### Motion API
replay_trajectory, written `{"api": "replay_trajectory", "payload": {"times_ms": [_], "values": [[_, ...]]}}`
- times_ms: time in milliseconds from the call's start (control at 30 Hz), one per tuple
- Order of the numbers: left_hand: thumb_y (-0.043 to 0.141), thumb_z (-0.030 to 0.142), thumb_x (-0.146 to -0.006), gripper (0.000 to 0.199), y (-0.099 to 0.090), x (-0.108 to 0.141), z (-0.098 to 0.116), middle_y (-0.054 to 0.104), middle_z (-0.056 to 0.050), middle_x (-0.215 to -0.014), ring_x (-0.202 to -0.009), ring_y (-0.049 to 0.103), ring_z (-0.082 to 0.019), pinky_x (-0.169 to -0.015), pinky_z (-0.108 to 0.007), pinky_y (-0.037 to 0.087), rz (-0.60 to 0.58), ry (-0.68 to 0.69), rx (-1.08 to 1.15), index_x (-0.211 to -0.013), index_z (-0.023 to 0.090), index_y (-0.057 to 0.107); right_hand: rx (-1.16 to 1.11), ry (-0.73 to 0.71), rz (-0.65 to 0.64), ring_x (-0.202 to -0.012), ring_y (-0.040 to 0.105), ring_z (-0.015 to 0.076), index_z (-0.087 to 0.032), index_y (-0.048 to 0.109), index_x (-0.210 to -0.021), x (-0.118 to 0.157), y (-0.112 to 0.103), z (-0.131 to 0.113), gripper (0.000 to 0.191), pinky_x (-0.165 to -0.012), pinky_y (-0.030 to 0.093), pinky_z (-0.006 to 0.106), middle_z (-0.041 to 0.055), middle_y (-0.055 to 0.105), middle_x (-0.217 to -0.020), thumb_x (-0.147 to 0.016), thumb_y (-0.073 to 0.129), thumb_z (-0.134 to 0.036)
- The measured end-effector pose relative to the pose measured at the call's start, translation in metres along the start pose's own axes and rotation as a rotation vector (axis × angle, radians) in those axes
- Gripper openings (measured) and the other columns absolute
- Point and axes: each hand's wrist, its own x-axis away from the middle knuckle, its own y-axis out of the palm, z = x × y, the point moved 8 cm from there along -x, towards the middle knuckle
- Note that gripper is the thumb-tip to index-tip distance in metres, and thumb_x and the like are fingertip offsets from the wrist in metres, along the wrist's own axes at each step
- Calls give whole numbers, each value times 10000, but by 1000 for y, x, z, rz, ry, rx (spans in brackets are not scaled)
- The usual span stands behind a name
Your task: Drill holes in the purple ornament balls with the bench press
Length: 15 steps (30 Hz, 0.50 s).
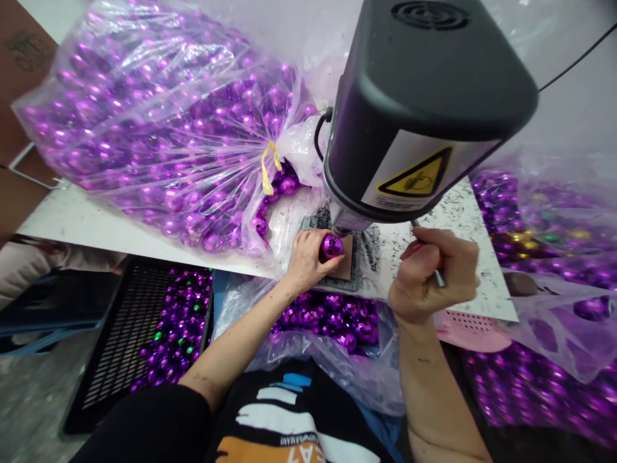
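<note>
A shiny purple faceted ball (332, 246) is pinched between the thumb and fingers of my left hand (307, 260). It sits over a brown block (344, 260) on the grey machine base (356, 273), right under the spindle (340, 230) of a black bench drill press (434, 77). Whether the spindle touches the ball I cannot tell. On the right, my right hand (436, 276) is closed around a metal lever (440, 279) with a red part showing between the fingers. More purple balls (332, 318) lie in clear plastic across my lap.
A large tied bag of purple balls (168, 122) covers the left of the white table (96, 222). Below stands a black crate (120, 328) with small purple and green balls. A pink basket (475, 331) and more bags (554, 225) are at right. Someone's arm (22, 122) shows far left.
</note>
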Motion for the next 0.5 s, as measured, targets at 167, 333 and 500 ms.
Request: {"api": "replay_trajectory", "payload": {"times_ms": [167,333,500], "values": [[740,393,-824,386,1,0,0,654,-76,-1040,-1018,570,-260,-919,-397,444,-9,-4,3,-1113,197,574,-27,-31,-79,-584,482,47,-261,606,-1058,-3,2,0,209,-574,380,233,-18,481,-677,-897,473,-245],[748,365,-815,373,-1,-1,1,651,-77,-1022,-987,570,-252,-891,-382,454,-4,7,-13,-1090,184,572,5,-77,-92,-583,467,40,-254,606,-1030,-6,0,-2,195,-565,364,228,-17,483,-682,-897,464,-232],[756,352,-810,386,-1,-1,1,657,-83,-1042,-998,565,-255,-901,-384,457,-4,5,-13,-1098,171,575,66,-76,-52,-608,472,19,-229,604,-968,-11,-2,-8,182,-603,378,207,-16,515,-707,-910,437,-188]]}}
